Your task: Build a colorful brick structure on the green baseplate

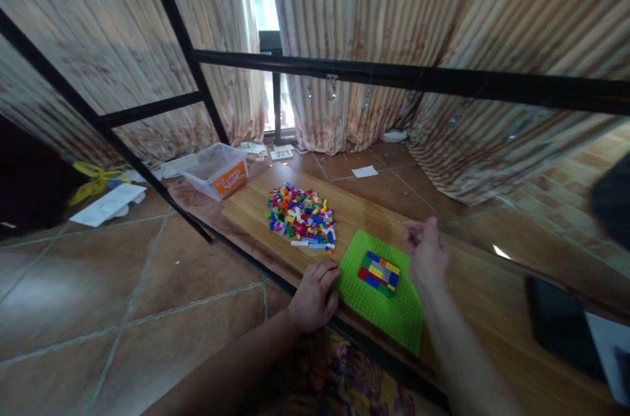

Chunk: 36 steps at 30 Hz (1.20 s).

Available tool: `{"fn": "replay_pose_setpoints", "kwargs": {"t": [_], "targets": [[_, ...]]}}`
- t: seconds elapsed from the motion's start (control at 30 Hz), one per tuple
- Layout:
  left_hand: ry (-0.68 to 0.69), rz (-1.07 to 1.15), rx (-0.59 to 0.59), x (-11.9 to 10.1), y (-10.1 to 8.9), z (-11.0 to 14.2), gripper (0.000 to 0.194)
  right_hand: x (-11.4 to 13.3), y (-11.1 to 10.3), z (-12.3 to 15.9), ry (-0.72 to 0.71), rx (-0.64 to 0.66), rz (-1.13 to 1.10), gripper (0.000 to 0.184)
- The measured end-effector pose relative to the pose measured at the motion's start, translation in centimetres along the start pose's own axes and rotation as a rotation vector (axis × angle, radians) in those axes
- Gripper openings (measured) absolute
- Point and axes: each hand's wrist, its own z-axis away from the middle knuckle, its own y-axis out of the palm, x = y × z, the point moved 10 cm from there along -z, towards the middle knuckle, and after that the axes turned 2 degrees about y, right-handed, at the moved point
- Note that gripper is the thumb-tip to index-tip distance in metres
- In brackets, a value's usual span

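Head view: brick stack (378, 273) lies three o'clock from left hand (315, 298), eight from right hand (427, 253); fingers curled, pinching I cannot tell.

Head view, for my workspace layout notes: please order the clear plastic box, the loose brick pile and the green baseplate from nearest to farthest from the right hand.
1. Green baseplate: just left of the right hand.
2. Loose brick pile: farther left, past the baseplate.
3. Clear plastic box: farthest left, beyond the pile.

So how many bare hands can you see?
2: the bare left hand by the left edge of the square green plastic plate, and the bare right hand by its right edge. No others show.
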Motion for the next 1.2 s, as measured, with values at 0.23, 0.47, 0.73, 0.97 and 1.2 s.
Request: {"fn": "replay_pose_setpoints", "kwargs": {"t": [0.23,0.47,0.73,0.97,1.2], "targets": [[0.042,-0.074,-0.007,0.1,0.5,0.3,0.047,1.7,3.3,2.8,-0.028,0.078,-0.092,0.057],[0.034,-0.138,0.019,0.5,1.2,0.3,0.048,-6.7,2.4,4.8,0.047,0.057,0.1,0.057],[0.032,-0.21,0.036,0.3,1.4,0.4,0.048,-1.2,3.0,2.8,0.024,0.021,-0.142,0.05],[0.028,-0.229,0.048,0.3,1.6,0.4,0.047,-6.4,5.9,4.4,0.064,0.101,0.079,0.053],[0.036,-0.214,0.034,0.3,1.5,0.4,0.048,-3.7,5.3,3.2,0.057,0.088,0.006,0.051]]}}
